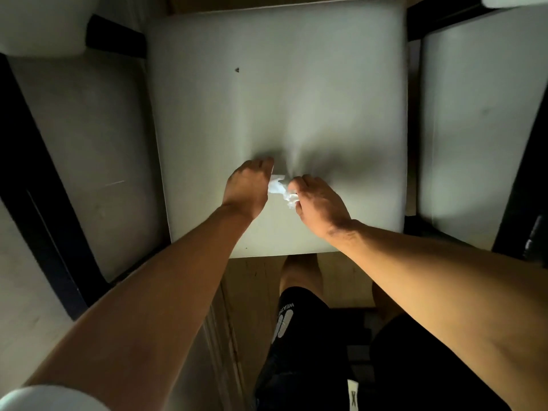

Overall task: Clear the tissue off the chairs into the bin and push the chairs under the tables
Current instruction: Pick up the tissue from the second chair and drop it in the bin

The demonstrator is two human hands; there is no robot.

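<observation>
Cupping crumpled white tissue on the smooth padded chair seat, both hands.

Tissue on middle chair (chairs either side).

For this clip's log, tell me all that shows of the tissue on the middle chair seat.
The tissue is a small crumpled wad of thin white paper, creased and uneven. It lies on the pale cushioned chair seat, in its near half, between the two hands. The left hand touches its left side and the right hand covers its right edge, fingers curled at it. Part of it is hidden under the fingers, so its full shape cannot be told.
</observation>
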